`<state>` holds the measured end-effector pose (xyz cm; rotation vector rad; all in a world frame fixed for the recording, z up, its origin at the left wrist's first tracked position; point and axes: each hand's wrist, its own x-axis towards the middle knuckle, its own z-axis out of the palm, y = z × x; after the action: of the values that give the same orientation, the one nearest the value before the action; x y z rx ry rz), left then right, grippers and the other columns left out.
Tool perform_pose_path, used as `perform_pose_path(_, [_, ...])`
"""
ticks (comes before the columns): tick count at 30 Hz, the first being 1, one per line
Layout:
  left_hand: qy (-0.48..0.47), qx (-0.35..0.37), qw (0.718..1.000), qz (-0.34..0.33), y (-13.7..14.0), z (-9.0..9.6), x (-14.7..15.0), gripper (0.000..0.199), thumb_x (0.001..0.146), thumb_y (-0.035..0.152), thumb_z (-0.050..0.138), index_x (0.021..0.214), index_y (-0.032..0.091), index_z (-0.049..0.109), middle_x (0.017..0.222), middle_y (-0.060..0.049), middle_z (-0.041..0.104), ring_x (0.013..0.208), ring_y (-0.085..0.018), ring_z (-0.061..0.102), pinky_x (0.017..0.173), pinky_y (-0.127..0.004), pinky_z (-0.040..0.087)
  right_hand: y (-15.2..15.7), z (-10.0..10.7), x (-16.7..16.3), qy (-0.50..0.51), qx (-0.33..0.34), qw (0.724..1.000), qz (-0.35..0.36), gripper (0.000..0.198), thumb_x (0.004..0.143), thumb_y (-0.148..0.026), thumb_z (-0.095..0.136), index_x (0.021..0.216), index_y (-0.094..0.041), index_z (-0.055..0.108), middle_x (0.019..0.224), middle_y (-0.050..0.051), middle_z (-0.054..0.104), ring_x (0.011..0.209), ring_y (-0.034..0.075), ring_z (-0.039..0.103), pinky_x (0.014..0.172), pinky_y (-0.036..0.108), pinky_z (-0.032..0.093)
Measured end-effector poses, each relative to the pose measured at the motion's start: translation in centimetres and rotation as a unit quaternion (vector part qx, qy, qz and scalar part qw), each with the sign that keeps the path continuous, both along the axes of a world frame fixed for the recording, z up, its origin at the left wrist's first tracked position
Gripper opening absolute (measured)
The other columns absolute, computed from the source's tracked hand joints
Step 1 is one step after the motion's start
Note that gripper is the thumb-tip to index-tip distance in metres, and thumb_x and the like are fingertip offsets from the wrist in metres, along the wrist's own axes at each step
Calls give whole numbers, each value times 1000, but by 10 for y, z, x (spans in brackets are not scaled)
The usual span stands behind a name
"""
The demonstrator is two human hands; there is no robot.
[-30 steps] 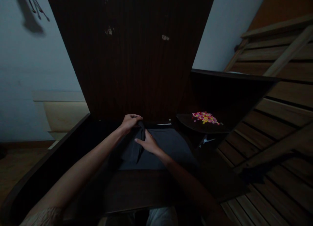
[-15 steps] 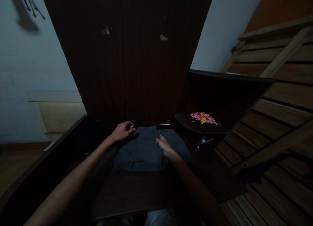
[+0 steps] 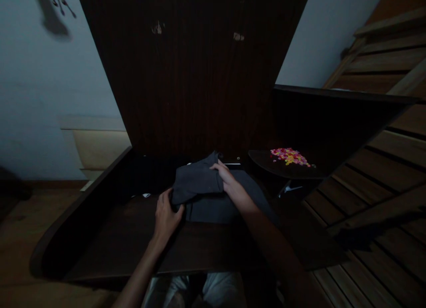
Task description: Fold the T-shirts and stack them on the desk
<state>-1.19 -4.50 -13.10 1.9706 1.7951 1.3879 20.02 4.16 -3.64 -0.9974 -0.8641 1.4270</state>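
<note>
A dark grey garment [image 3: 208, 183], partly folded over itself, lies on the dark wooden desk; its exact kind cannot be made out. My right hand [image 3: 226, 177] pinches the folded layer at its right side and holds it raised off the layer below. At the lower left corner, my left hand [image 3: 167, 215] has its thumb and fingers curled around the garment's edge. The lower layer spreads out to the right, partly under my right forearm.
Dark cloth [image 3: 149, 175] lies at the desk's back left, with a small white piece beside it. A corner shelf [image 3: 261, 162] at right bears a pile of pink and yellow bits [image 3: 289, 156]. A raised side edge [image 3: 80, 210] bounds the desk at left; a wooden slatted frame [image 3: 382, 166] stands at right.
My left hand has come down and nearer, from the garment's far left corner to its near left edge. The left part is now folded up, with my right hand lifting it. The view has shifted slightly.
</note>
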Motion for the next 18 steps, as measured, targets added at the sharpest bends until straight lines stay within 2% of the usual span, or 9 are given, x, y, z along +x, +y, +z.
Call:
perform_pose_path(4, [-47,-23,999,11,4,3,-10,49,76,22,56,124,14,53,119,-17,63,115,-30,60,99,-45,47,22,39,-53,21,97,993,69,37,58,-12,56,94,-22,53,67,-8,57,66,13,58,63,21,48])
perform_pose_path(8, [-127,-93,986,51,-4,7,-30,55,75,22,59,129,17,50,113,-15,69,105,-29,67,92,-41,51,43,58,-119,11,136,981,140,35,64,-8,55,95,-22,49,68,-8,53,61,11,55,55,19,48])
perform_pose_path(10, [-171,-127,974,72,-8,13,-40,70,70,25,68,136,18,45,116,-14,68,103,-28,68,91,-40,52,50,59,-154,-15,130,977,170,35,67,-7,56,98,-22,49,68,-8,51,58,11,55,49,18,47])
perform_pose_path(14, [-268,-109,947,137,-6,32,-57,91,65,41,79,144,20,37,138,-17,57,124,-29,57,104,-41,45,50,50,-211,-65,106,970,209,37,74,-10,63,107,-21,50,72,-7,55,53,9,55,45,18,49])
perform_pose_path(16, [-301,-91,934,170,-1,39,-67,87,64,44,80,140,18,44,139,-18,56,129,-31,53,107,-43,42,45,42,-227,-55,86,957,271,44,78,-15,65,119,-21,48,77,-5,60,54,10,59,50,24,55])
perform_pose_path(18, [-323,-96,920,201,5,40,-77,69,66,40,78,127,14,57,130,-19,63,126,-32,56,107,-45,42,38,32,-232,-35,76,937,340,50,84,-21,63,130,-21,44,84,-1,65,61,14,66,60,32,60])
